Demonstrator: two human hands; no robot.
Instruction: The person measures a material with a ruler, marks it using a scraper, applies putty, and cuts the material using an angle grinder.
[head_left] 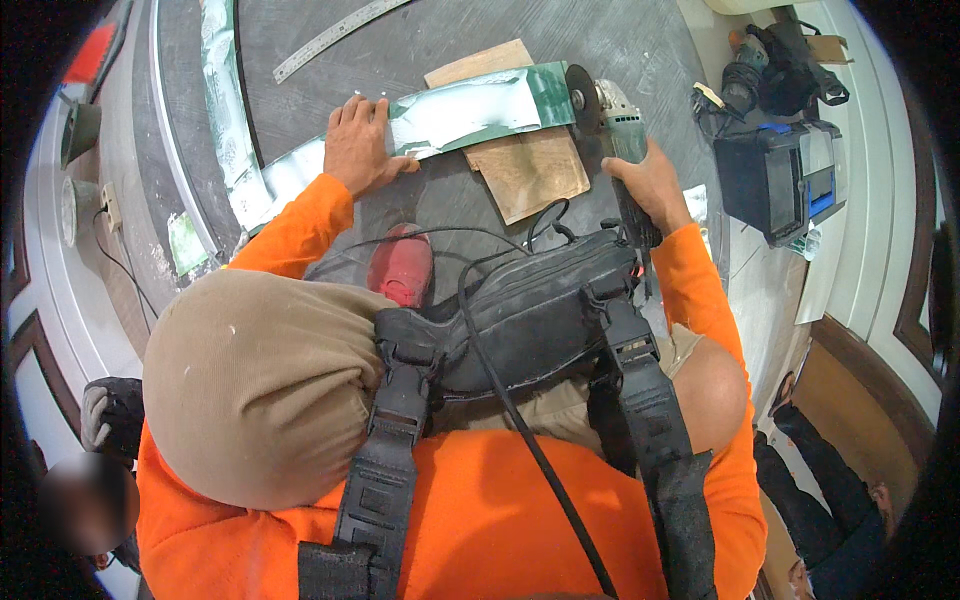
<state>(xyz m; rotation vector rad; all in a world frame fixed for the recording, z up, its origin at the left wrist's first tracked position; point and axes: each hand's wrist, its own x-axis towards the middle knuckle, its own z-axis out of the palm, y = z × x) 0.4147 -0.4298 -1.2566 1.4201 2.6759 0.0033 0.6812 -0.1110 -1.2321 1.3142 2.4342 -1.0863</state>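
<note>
A long green board strip (470, 112) smeared with white coating lies across pieces of wooden board (525, 175) on the grey floor. My left hand (358, 145) holds it down, fingers bent over the far edge and thumb stretched along the near one. In my right hand (645, 178) is an angle grinder (622, 125), gripped by its body. Its dark cutting disc (582, 92) stands upright at the strip's right end; whether it touches the strip, I cannot tell. A black cable (480, 350) runs past my waist and over my body.
Another white-smeared green strip (228, 100) and a curved-looking metal rail (172, 150) lie at left. A steel ruler (335, 40) is beyond. At right stand a black toolbox (765, 185) and a dark bag (790, 70). Another person's legs (815, 490) show lower right; my red shoe (402, 268) is below the strip.
</note>
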